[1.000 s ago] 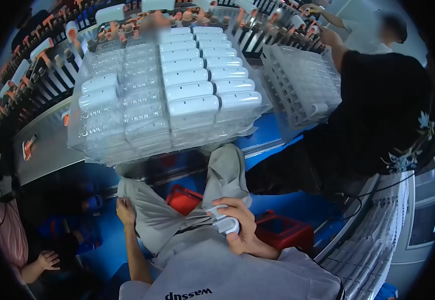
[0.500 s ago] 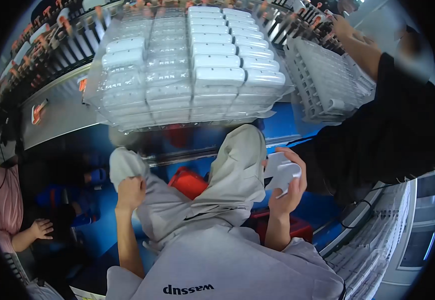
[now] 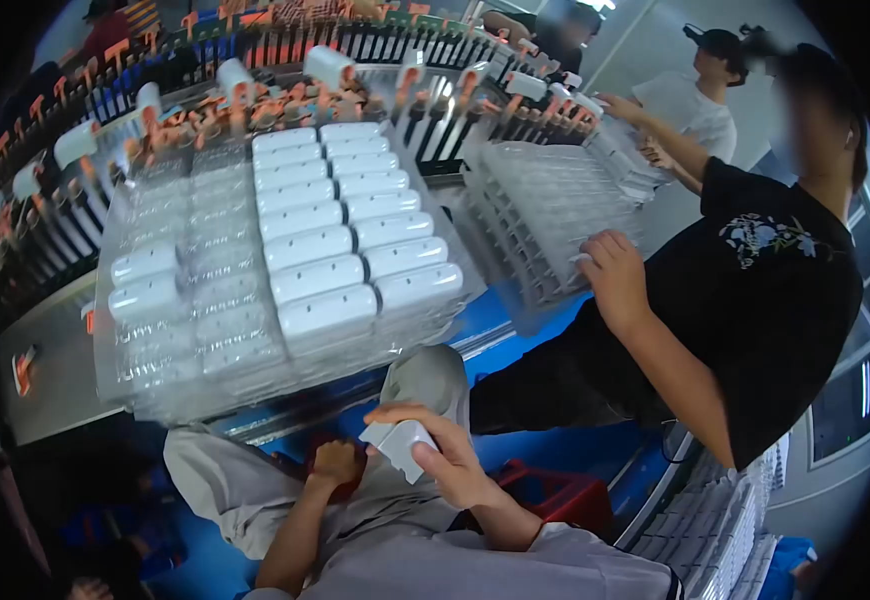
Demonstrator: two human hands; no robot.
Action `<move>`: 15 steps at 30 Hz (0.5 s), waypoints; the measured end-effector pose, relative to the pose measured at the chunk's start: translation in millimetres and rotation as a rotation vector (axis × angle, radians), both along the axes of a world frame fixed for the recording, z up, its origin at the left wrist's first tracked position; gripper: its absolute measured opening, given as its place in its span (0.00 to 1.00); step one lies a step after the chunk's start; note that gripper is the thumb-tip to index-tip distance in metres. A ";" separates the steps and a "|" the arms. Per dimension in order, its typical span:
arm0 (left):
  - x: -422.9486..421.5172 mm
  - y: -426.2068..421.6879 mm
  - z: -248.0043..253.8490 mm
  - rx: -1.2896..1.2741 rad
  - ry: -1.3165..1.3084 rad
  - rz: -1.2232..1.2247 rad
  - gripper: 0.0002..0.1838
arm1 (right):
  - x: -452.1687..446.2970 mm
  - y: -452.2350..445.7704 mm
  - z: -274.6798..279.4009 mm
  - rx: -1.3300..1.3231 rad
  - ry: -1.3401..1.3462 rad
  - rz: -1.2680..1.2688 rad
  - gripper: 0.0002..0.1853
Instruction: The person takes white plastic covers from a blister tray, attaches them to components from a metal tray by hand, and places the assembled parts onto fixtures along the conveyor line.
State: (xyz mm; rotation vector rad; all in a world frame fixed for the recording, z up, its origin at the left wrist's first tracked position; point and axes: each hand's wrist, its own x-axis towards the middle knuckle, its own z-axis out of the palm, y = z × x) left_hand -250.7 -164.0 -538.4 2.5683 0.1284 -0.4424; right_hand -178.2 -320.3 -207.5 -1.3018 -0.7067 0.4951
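Note:
In my right hand [image 3: 455, 465] is a small white plastic housing [image 3: 402, 448], gripped between thumb and fingers above my lap. Its inner edges and a notched side face up. My left hand [image 3: 338, 462] is curled into a fist beside it, a little to the left and apart from the housing. Whether anything is inside that fist is hidden. In front of my knees stands a stack of clear plastic trays [image 3: 255, 375]. Rows of white plastic covers [image 3: 330, 308] fill its right columns, and two more covers [image 3: 145, 297] lie on the left.
Close on my right, a co-worker's hand [image 3: 615, 275] is at another stack of clear trays [image 3: 545, 220]. Behind runs a curved line of black posts with orange clamps [image 3: 105, 245]. An orange piece [image 3: 23, 370] lies on the metal ledge. A red crate [image 3: 555, 495] sits beside me.
The view has swung right and up. My right hand has brought the housing inward over my lap, near my left fist. The co-worker's near hand now shows at the trays.

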 end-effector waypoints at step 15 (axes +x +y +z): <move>3.9 1.9 -9.7 0.075 0.046 0.095 0.20 | 124.6 104.7 115.9 0.080 -0.411 -0.109 0.16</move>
